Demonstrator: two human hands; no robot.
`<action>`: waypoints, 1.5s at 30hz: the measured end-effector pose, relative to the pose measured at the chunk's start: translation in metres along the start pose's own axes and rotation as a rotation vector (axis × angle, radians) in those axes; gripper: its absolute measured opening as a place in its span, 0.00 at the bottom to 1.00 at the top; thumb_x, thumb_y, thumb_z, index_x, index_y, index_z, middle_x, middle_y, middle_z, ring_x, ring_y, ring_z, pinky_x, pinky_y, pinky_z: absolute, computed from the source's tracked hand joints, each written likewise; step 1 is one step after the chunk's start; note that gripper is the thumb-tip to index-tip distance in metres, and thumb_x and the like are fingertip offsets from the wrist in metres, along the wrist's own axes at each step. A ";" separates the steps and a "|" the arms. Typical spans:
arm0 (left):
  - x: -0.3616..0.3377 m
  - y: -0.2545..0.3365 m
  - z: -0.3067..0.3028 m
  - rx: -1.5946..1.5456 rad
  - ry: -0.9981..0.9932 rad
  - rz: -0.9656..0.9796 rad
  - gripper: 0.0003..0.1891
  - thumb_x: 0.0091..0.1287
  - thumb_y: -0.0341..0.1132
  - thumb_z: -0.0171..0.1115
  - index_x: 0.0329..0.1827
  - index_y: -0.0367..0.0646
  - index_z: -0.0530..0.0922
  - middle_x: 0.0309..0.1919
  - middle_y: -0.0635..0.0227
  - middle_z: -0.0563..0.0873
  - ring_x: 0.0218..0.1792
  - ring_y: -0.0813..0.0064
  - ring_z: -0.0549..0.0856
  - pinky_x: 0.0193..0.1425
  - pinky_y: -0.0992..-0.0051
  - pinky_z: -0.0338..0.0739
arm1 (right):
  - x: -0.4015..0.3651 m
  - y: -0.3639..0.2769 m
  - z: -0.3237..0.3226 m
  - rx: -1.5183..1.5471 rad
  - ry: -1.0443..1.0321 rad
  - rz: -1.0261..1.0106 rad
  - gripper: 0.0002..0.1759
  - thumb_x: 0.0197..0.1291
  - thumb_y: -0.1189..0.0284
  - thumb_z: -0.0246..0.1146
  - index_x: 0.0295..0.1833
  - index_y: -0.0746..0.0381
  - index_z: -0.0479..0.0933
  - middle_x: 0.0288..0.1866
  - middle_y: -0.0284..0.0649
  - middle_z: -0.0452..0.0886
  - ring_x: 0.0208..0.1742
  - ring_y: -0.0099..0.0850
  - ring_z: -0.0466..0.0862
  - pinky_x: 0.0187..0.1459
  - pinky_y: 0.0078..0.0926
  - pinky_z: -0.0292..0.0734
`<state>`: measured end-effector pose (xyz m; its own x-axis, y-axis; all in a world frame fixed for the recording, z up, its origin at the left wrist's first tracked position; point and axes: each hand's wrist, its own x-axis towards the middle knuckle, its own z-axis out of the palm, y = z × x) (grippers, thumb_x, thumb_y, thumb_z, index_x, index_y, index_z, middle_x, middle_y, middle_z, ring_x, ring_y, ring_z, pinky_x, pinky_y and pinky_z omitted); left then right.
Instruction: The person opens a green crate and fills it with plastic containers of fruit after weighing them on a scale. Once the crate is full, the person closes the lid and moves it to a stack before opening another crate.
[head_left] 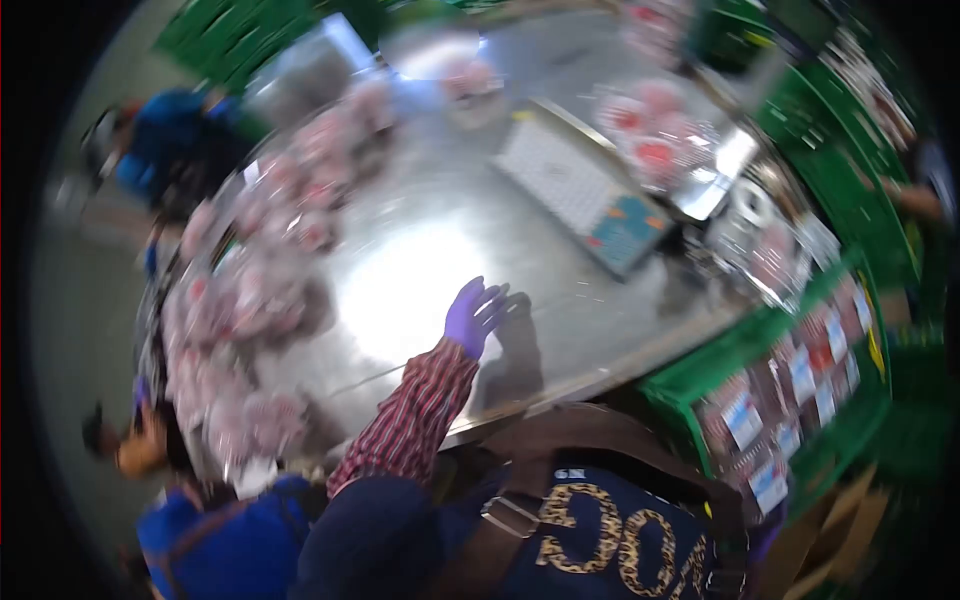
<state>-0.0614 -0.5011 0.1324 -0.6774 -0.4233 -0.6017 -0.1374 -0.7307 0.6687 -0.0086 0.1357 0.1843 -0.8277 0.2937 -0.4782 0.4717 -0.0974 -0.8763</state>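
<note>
My left hand, in a purple glove below a striped red cuff, is over the bare metal table. Its fingers are stretched out and hold nothing. A long box with a white and teal top lies beyond it to the right. Bagged pink and red packs are heaped along the table's left side. At the lower right edge of my body, a small patch of purple may be my right hand; its fingers are hidden.
A green crate of labelled packs stands at the right, with an open cardboard box below. More clear-wrapped packs lie on the far right of the table. People in blue and a person in a blue top stand at the left.
</note>
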 end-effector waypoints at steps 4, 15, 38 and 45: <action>0.018 0.043 -0.117 -0.382 0.450 0.199 0.23 0.67 0.37 0.46 0.64 0.45 0.56 0.59 0.52 0.65 0.56 0.50 0.70 0.54 0.51 0.72 | 0.048 -0.006 0.010 -0.767 0.088 -0.548 0.24 0.60 0.64 0.54 0.58 0.67 0.65 0.57 0.49 0.68 0.56 0.41 0.70 0.56 0.36 0.67; -0.017 0.228 -0.295 -0.442 0.713 0.545 0.11 0.65 0.39 0.51 0.38 0.39 0.73 0.31 0.62 0.79 0.36 0.69 0.78 0.47 0.65 0.76 | 0.095 -0.113 0.291 -0.593 -0.550 -0.705 0.22 0.62 0.76 0.47 0.63 0.64 0.60 0.59 0.41 0.67 0.56 0.29 0.72 0.52 0.23 0.70; 0.061 0.068 0.162 -0.413 -0.527 0.233 0.03 0.56 0.26 0.55 0.32 0.38 0.72 0.37 0.60 0.78 0.48 0.62 0.77 0.58 0.61 0.71 | 0.109 -0.131 0.346 0.621 -0.772 0.039 0.07 0.49 0.78 0.51 0.37 0.62 0.67 0.36 0.38 0.71 0.36 0.29 0.72 0.44 0.32 0.73; -0.008 0.002 0.197 0.161 -0.808 -0.376 0.31 0.62 0.48 0.53 0.64 0.40 0.58 0.60 0.58 0.67 0.57 0.56 0.71 0.59 0.60 0.69 | 0.027 -0.123 0.287 0.270 -0.737 0.162 0.26 0.44 0.84 0.54 0.54 0.64 0.66 0.43 0.42 0.77 0.40 0.31 0.79 0.42 0.29 0.75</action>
<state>-0.1989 -0.3940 0.2248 -0.8601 0.3773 -0.3433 -0.5101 -0.6354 0.5797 -0.1764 -0.1176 0.2630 -0.7874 -0.4381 -0.4336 0.5915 -0.3391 -0.7315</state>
